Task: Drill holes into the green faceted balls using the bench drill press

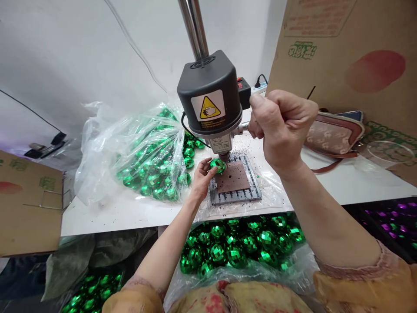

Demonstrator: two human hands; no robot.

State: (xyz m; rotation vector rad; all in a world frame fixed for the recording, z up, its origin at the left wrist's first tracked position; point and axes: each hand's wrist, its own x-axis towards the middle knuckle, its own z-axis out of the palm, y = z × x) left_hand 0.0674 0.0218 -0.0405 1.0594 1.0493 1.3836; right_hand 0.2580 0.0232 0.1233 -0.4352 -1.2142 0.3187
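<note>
A shiny green faceted ball is pinched in my left hand, just under the chuck of a black bench drill. Below it lies a brown board with a small dark hole, on the drill's grey slotted base plate. My right hand is raised at the drill's right side, its fingers curled closed near the feed lever. Whatever part of the lever those fingers hold is hidden. Dark shavings are scattered over the board and around the base.
Left of the drill, a clear plastic bag of green balls lies on the white table. More green balls fill a plastic-lined container below the front edge. At the right are a handbag and a large cardboard box.
</note>
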